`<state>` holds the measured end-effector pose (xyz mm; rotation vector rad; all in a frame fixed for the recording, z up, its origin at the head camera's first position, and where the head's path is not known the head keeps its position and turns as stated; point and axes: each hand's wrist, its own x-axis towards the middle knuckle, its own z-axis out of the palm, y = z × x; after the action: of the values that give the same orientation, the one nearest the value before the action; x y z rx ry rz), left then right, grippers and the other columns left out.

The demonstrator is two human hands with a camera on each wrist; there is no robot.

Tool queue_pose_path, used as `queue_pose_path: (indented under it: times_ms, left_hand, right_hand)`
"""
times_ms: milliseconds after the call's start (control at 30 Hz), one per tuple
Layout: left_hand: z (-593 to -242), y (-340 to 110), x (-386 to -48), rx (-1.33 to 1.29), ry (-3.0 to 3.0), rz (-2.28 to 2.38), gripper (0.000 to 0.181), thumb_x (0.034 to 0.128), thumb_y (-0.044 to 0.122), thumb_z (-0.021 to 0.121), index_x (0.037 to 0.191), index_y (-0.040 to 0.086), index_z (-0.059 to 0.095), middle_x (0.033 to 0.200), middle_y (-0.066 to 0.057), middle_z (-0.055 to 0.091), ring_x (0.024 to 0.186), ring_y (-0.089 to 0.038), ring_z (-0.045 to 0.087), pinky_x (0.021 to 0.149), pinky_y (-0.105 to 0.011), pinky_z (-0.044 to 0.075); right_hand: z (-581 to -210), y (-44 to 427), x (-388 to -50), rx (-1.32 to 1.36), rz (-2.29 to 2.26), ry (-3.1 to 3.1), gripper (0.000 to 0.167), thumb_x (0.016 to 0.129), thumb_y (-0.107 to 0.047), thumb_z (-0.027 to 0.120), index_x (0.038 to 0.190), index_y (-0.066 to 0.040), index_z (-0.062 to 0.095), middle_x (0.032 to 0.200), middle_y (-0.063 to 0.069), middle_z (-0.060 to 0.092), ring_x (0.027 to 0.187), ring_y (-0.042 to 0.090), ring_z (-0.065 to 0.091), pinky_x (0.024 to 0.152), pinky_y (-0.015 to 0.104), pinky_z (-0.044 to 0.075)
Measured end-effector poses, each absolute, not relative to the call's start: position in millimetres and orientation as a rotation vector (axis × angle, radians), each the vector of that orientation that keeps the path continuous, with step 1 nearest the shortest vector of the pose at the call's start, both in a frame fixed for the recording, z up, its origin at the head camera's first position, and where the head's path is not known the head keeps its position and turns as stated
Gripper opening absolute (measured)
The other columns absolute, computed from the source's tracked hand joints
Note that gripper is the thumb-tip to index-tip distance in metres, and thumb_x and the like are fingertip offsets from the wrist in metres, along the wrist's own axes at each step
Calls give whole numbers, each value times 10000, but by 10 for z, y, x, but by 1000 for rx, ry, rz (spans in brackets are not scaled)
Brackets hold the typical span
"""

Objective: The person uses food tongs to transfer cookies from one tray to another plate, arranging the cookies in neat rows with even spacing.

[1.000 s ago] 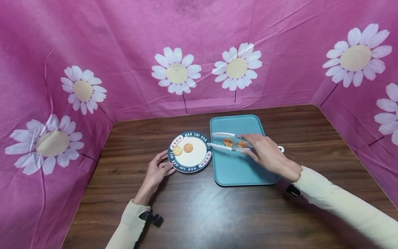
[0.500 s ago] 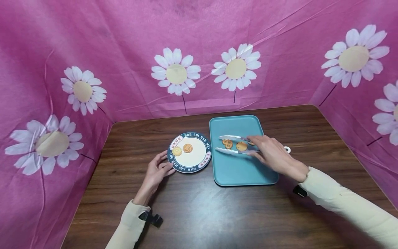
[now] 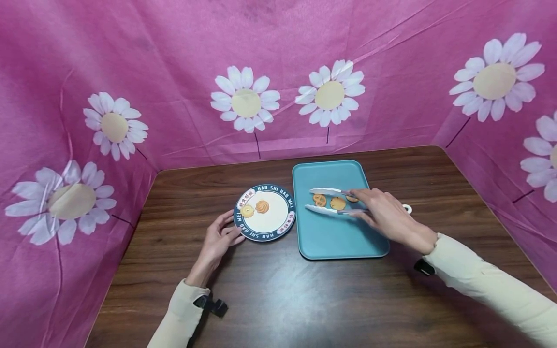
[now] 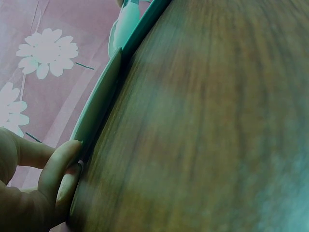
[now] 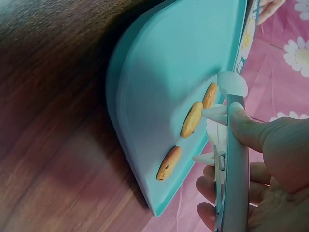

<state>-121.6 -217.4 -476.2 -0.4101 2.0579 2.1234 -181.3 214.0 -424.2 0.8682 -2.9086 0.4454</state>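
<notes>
Over teal tray [image 3: 339, 241] | right fingers [image 5: 205, 187] grip tongs [image 5: 236, 159] | three cookies [image 3: 337, 203] below | left fingers [image 4: 59, 165] pinch neighbouring plate [image 3: 267, 222]

L sleeve [image 3: 177, 316] & R sleeve [image 3: 483, 282] were long, cream/off-wht, w/ soft creases. Blk strap [image 3: 202, 302] w/ small boxy blk unit [image 3: 220, 308] sat at L wrist; sm. blk piece [image 3: 424, 267] showed under R sleeve's end.

Tray [image 3: 341, 237]: the right hand [image 3: 389, 215] partly hides one cookie [image 3: 352, 199] on it. Above it, the tongs [image 5: 237, 193] cross the right wrist view's lower edge.
</notes>
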Motion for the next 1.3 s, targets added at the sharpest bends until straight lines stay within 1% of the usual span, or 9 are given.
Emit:
queue_pose_path:
  times_ms: [167, 367, 567, 633, 800, 1067, 1300]
  left_hand:
    - [-4761, -2176, -1221, -413, 2052, 2117, 665, 984, -138, 555, 1590, 58, 364, 1586, -198, 398, 1010, -69, 674, 866, -222, 669]
    - [-4762, -2176, -1218, -402, 2052, 2125, 662, 982, -143, 555, 1588, 44, 365, 1582, -216, 395, 1008, -79, 677, 861, -221, 670]
    - [-4757, -2173, -1217, -410, 2057, 2120, 661, 980, -139, 561, 1586, 45, 370, 1583, -211, 398, 998, -74, 677, 855, -221, 671]
    - [-4760, -2174, -1220, -419, 2053, 2118, 664, 978, -140, 563, 1585, 55, 374, 1586, -198, 401, 996, -67, 677, 860, -221, 671]
    - [-4757, -2174, -1220, -413, 2051, 2128, 665, 978, -143, 559, 1588, 40, 364, 1587, -216, 391, 999, -74, 675, 858, -216, 669]
    - [-4763, -2177, -1217, -404, 2049, 2138, 658, 981, -141, 554, 1586, 28, 360, 1584, -231, 385, 990, -66, 674, 852, -212, 669]
    - [-4760, -2174, -1205, -397, 2057, 2138, 652, 981, -133, 556, 1584, 18, 360, 1585, -242, 379, 1004, -83, 681, 846, -226, 676]
  right_hand:
    - [-4216, 2173, -1812, 861, 422, -2920, 550, 978, -339, 739, 1436, -67, 602, 1259, 168, 725, 963, 300, 681, 720, 484, 614]
    - [-4204, 2208, -1808, 850, 415, -2938, 564, 975, -328, 745, 1446, -60, 590, 1236, 174, 733, 917, 279, 676, 691, 456, 606]
    - [-4219, 2241, -1801, 853, 452, -2923, 579, 967, -319, 757, 1441, -30, 594, 1223, 205, 738, 999, 345, 718, 745, 543, 639]
    - [-4222, 2253, -1797, 852, 457, -2925, 582, 966, -319, 758, 1439, -23, 595, 1215, 208, 740, 1007, 353, 720, 754, 555, 643]
    - [-4220, 2278, -1788, 839, 447, -2938, 575, 974, -329, 745, 1435, -20, 593, 1193, 208, 737, 986, 336, 706, 746, 542, 635]
    - [-4184, 2302, -1760, 832, 434, -2956, 573, 987, -344, 726, 1425, 1, 592, 1209, 222, 725, 1000, 351, 701, 769, 568, 638]
    - [-4192, 2307, -1740, 824, 433, -2967, 585, 985, -350, 728, 1429, 4, 585, 1229, 236, 715, 1045, 382, 703, 816, 611, 631]
